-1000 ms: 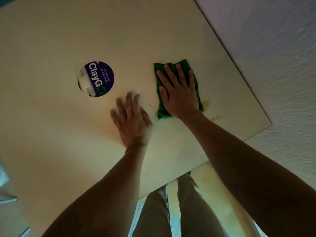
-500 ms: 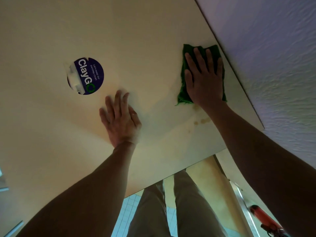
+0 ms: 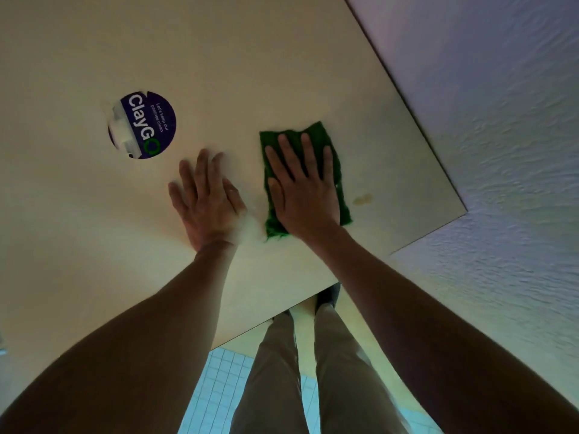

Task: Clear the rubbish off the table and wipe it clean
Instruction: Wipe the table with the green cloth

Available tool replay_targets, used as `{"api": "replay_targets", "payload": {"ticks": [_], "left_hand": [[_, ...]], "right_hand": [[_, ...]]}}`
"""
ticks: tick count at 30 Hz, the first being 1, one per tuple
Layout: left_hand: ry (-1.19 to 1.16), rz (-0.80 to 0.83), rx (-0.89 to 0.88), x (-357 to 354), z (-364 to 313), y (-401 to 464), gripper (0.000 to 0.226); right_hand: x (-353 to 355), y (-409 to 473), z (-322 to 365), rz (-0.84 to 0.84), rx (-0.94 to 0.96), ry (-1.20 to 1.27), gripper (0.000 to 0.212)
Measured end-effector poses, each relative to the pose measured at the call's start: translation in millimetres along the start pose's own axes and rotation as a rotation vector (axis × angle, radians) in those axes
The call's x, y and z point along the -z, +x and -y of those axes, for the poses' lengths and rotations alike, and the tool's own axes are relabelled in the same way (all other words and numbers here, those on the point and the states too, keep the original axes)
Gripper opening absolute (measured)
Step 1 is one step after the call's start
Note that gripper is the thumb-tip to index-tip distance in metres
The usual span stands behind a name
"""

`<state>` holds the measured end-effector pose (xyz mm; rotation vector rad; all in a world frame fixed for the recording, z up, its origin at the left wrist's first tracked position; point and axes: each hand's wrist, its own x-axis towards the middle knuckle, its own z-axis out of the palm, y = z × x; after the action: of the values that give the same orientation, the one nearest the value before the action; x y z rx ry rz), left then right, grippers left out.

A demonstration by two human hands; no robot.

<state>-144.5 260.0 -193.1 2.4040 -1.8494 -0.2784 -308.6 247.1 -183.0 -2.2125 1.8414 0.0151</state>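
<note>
We pressed the right hand [image 3: 305,195], fingers straight and flat, on the rectangular green fabric cloth [image 3: 316,136]; the left hand [image 3: 208,198] lay flat and empty on the pale laminate counter [image 3: 219,57]. The cloth lay under the palm, its long axis running along the fingers. The yellowish stain [image 3: 362,199] just right of that hand risked being missed if strokes stopped short.

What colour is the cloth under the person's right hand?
Dark green. The cloth shows best, and only, in the head view.
</note>
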Motion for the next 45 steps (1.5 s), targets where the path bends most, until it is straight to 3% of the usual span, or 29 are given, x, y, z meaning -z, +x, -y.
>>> {"api": "replay_targets", "payload": {"ticks": [6, 14, 19, 29, 36, 45], "left_hand": [[-0.013, 0.001, 0.003, 1, -1, -2, 0.054], [-0.034, -0.059, -0.009, -5, -2, -7, 0.054], [-0.021, -0.073, -0.009, -4, -2, -6, 0.055], [-0.033, -0.048, 0.005, -1, -1, -6, 0.052], [-0.029, -0.029, 0.014, 0, -3, -4, 0.055], [-0.02, -0.026, 0.036, -1, -3, -3, 0.058]], "right_hand": [[-5, -78, -35, 0.026, -0.028, 0.0, 0.055], [11, -26, -112, -0.069, -0.157, -0.062, 0.055], [15, 4, -120, -0.086, -0.166, -0.075, 0.056], [9, -63, -143, -0.053, -0.103, -0.148, 0.056], [17, -6, -133, -0.096, -0.132, -0.111, 0.056], [29, 92, -134, -0.139, -0.016, -0.085, 0.055]]}}
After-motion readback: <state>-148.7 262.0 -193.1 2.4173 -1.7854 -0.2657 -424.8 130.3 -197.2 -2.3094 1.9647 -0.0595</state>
